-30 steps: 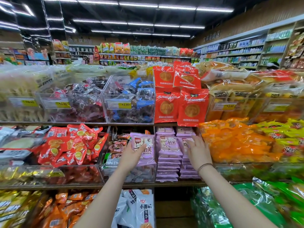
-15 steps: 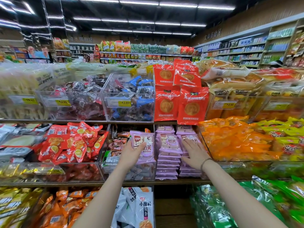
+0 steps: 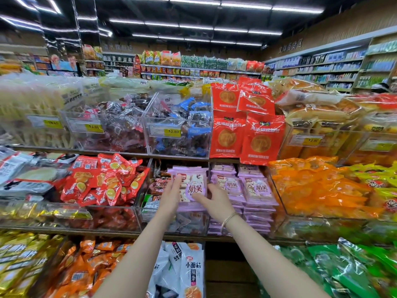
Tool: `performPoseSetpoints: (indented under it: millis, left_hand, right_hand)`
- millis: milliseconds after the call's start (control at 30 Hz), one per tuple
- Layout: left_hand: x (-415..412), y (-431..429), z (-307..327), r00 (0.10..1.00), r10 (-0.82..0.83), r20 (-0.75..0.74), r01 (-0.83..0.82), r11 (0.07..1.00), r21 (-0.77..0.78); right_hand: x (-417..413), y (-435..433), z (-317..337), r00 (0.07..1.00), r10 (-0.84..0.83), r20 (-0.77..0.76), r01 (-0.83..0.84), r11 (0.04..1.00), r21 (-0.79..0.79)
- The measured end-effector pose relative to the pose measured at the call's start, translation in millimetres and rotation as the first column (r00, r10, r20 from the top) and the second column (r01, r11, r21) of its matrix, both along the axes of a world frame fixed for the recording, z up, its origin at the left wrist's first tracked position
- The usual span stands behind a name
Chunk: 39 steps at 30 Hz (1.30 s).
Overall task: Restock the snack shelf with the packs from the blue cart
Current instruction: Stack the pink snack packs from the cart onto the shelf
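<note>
Head view, centre frame: left hand (image 3: 171, 196) and right hand (image 3: 217, 204) grip one purple pack (image 3: 195, 187), not yet shelved; stacks (image 3: 243, 190) beside it look full; cart unseen.

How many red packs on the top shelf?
4 red packs: upper left, upper right, lower left, lower right. More may be hidden behind them.
</note>
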State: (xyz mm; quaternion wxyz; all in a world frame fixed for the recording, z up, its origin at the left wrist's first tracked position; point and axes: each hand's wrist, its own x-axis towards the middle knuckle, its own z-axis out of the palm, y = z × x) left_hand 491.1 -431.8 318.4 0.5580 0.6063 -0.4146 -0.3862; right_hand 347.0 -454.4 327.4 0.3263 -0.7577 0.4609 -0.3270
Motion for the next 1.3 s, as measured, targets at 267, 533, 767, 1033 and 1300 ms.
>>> performPoseSetpoints:
  millis: [267,533,767,1033,1300]
  left_hand:
    - [4,-6,-8,0.997,-0.010,0.075,0.014,0.999,-0.050]
    - [0,-5,-9,0.983,-0.006,0.186,0.023,0.996,-0.091]
    - [1,-7,-10,0.978,-0.007,0.206,0.022,0.997,-0.072]
    - [-5,-7,-4,0.993,-0.009,0.116,0.018,0.997,-0.080]
    - [-60,-16,19,0.996,-0.092,-0.009,0.090,0.984,-0.155]
  right_hand:
    - [-30,-14,-2,0.950,-0.204,0.237,0.188,0.978,0.085]
    - [-64,-43,-2,0.928,-0.367,0.062,0.367,0.930,0.020]
    - [-59,-48,-10,0.805,-0.516,-0.293,0.342,0.808,-0.480]
    - [-58,-30,-2,0.845,-0.431,-0.316,0.253,0.843,-0.474]
    - [-47,4,-2,0.918,-0.054,0.392,0.041,0.998,0.041]
